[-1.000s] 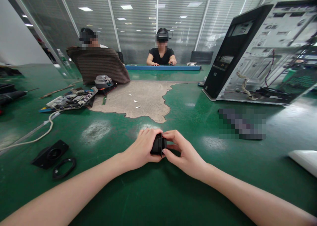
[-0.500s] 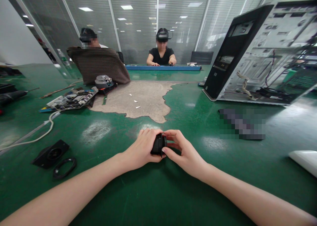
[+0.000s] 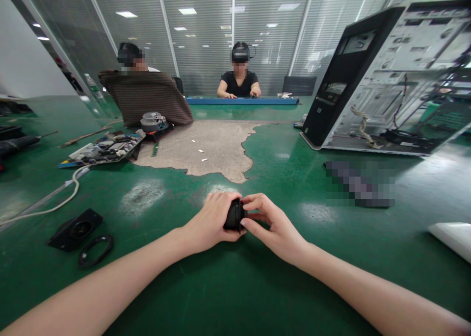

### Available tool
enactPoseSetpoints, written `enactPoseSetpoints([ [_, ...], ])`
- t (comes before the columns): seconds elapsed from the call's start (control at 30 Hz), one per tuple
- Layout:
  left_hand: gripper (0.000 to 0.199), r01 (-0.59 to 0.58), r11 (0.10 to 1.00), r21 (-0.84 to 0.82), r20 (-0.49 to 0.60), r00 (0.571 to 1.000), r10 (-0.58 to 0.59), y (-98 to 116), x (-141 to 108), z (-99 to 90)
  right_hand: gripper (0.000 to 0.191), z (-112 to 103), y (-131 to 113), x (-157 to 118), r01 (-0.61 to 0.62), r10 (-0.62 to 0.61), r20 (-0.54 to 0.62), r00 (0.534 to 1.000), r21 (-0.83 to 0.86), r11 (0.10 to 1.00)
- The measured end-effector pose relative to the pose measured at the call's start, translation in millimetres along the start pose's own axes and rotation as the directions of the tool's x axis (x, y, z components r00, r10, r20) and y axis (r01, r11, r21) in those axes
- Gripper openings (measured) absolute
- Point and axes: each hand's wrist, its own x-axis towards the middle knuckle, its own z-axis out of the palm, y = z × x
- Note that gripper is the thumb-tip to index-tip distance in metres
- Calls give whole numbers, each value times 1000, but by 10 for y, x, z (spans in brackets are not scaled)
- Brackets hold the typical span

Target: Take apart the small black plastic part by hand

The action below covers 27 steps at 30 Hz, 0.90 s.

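A small black part with a flange and a round end (image 3: 232, 215) is between my hands, low over the green table. My left hand (image 3: 210, 219) wraps round its body from the left. On the right, my right hand (image 3: 268, 221) pinches the round end, thumb below and fingers above. Part of the piece is hidden behind my fingers, and its exact kind I cannot make out. To the left lie a black square plate with a round opening (image 3: 76, 229) and a black ring (image 3: 96, 251), apart from both hands.
An opened computer tower (image 3: 353, 88) stands at the right, with a blurred dark object (image 3: 358, 185) before it. A circuit board (image 3: 105, 148), a white cable (image 3: 75, 181) and a brown cloth-covered panel (image 3: 147, 95) are at left. Across the table sits a person (image 3: 240, 81) by a blue bar.
Both hands keep nearly the same hold. The right fingers have shifted very slightly about the round end of the black part.
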Motion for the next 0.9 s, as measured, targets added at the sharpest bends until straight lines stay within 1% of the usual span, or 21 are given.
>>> enactPoseSetpoints([
  [0.2,56,-12,1000,15,5,1000,12,3,0,-18,33,6,-22,16,-19,20,8,1000,-61,998],
  [0.27,57,-15,1000,23,5,1000,15,4,6,-19,34,1,-38,13,-3,4,14,1000,-79,997],
  [0.37,58,-17,999,30,16,1000,16,12,16,-21,33,-5,-57,4,16,-15,15,1000,-63,998],
  [0.57,57,-19,999,28,5,1000,19,12,6,-14,20,-9,-45,-1,18,-17,19,1000,-45,999],
  [0.63,57,-13,999,30,7,1000,13,5,1,-8,22,-5,-24,2,20,-19,12,1000,-41,999],
  [0.77,57,3,1000,31,17,1000,-3,1,2,-4,33,2,0,7,-24,24,5,1000,-18,1000],
  [0.9,57,3,999,33,14,1000,-3,12,6,-13,31,-7,-19,2,-8,9,25,1000,-33,999],
])
